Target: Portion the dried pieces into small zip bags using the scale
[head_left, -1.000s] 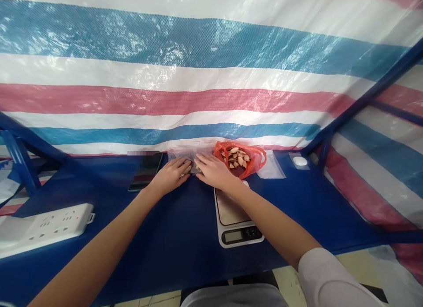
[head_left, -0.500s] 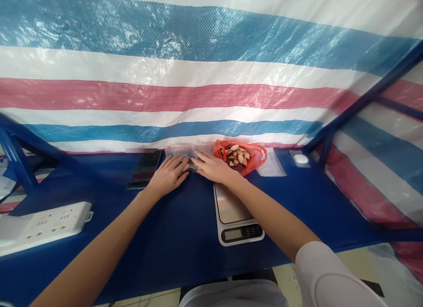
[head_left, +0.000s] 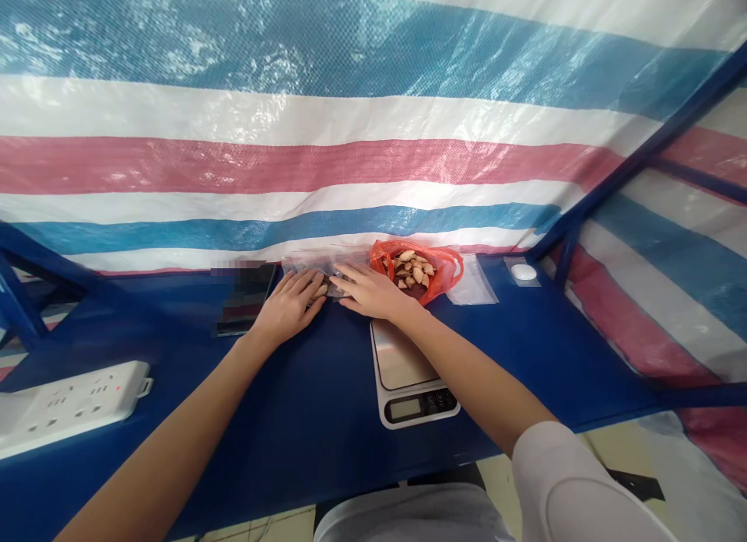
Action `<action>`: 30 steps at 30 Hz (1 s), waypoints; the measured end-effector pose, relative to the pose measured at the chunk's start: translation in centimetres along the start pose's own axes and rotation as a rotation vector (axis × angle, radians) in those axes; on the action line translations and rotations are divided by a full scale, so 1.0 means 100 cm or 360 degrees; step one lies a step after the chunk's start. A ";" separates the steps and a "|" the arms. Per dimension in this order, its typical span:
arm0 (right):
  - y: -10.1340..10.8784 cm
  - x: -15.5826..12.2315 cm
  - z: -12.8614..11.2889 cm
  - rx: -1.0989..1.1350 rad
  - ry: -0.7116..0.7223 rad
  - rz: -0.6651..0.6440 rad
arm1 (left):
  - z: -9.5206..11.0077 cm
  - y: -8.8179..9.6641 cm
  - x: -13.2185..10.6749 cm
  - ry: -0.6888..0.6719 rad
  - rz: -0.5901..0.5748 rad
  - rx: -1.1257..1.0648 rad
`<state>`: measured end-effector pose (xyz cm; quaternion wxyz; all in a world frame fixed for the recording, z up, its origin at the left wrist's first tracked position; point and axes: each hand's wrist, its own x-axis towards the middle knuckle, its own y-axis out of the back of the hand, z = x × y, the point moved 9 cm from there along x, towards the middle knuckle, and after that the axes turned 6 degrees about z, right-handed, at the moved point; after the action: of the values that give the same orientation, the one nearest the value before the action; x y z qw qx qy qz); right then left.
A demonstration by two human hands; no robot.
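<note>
Side by side at the back of the table, my left hand (head_left: 289, 305) and my right hand (head_left: 369, 290) lie flat, fingers stretched out, on clear zip bags. Under my left fingers a zip bag (head_left: 320, 287) holds pale dried slices, mostly hidden by the hand. My right hand rests on a neighbouring zip bag (head_left: 344, 262), whose contents are largely covered. Just right of my right hand stands an open red plastic bag (head_left: 447, 277) with several dried slices (head_left: 413, 270) in it. Below my right forearm sits a white kitchen scale (head_left: 402, 363), partly covered by the arm.
Flat zip bags (head_left: 475, 281) lie right of the red bag, and a small white oval item (head_left: 524, 272) on a clear packet is farther right. A dark phone-like slab (head_left: 248, 297) lies left of my hands. A white power strip (head_left: 75, 402) is at the left edge. Striped sheeting (head_left: 327, 169) closes the back.
The whole view has shifted slightly, so things sit a little further left. Both hands stay flat on the bags, with only slight finger movement.
</note>
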<state>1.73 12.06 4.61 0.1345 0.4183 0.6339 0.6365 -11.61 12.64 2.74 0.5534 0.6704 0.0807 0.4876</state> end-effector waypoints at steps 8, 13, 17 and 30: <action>0.038 -0.026 -0.012 0.0076 0.0019 0.0185 | 0.021 0.017 -0.001 0.0114 0.0092 0.0036; 0.061 -0.060 -0.009 0.0076 -0.0004 0.0322 | 0.048 0.020 -0.007 0.0188 0.0173 0.0090; 0.076 -0.099 0.013 0.0104 -0.0179 0.0457 | 0.068 0.016 -0.015 0.0266 0.0217 0.0094; 0.067 -0.232 0.111 -0.0059 -0.0889 0.0538 | 0.103 -0.011 -0.014 0.0324 0.0076 0.0114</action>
<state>26.16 2.41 0.70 0.2033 0.6736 0.4823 0.5218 -4.18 5.29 1.96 0.5063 0.6385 0.1378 0.5631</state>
